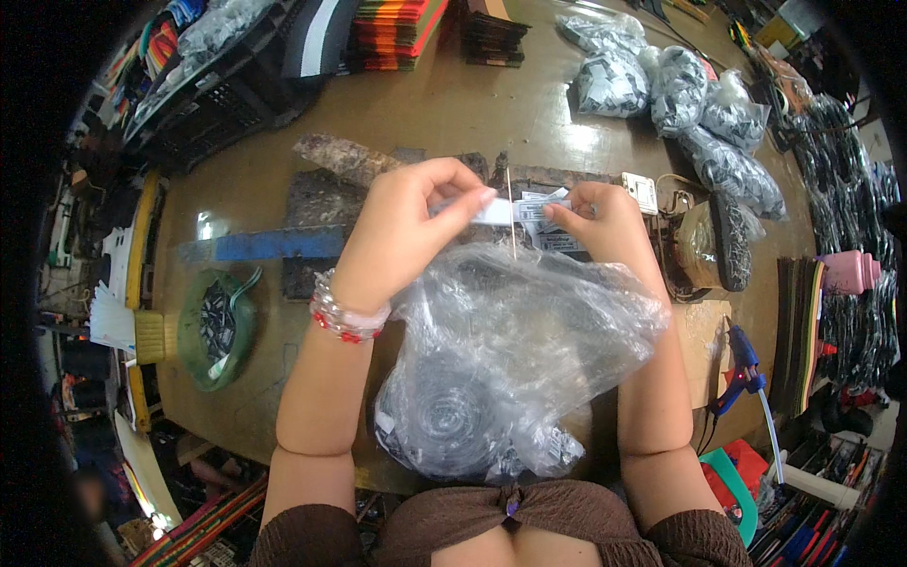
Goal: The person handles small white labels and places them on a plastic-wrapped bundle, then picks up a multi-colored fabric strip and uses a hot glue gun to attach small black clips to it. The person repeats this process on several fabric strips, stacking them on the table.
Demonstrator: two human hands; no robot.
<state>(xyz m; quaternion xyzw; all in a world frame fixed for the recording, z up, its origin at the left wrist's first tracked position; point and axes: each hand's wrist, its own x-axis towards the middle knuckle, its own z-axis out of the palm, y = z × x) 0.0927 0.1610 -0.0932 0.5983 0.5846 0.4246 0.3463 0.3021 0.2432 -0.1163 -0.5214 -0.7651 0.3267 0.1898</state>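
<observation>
We see the left hand point(402, 227) and the right hand point(605, 219) each pinching an end of a small white paper tag point(522, 210), held between them above the crumpled clear plastic bag point(515, 359) that lies on the brown table point(453, 104). The tag's long axis runs left to right, and a thin upright needle point(511, 213) crosses it near the middle, its tip pointing away from us.

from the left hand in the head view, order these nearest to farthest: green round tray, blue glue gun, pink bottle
Measured from the left hand:
1. Green round tray, on the table to the person's left, below the hand in the picture.
2. Blue glue gun, far across on the right, beyond the clear plastic bag.
3. Pink bottle, near the right edge.
</observation>
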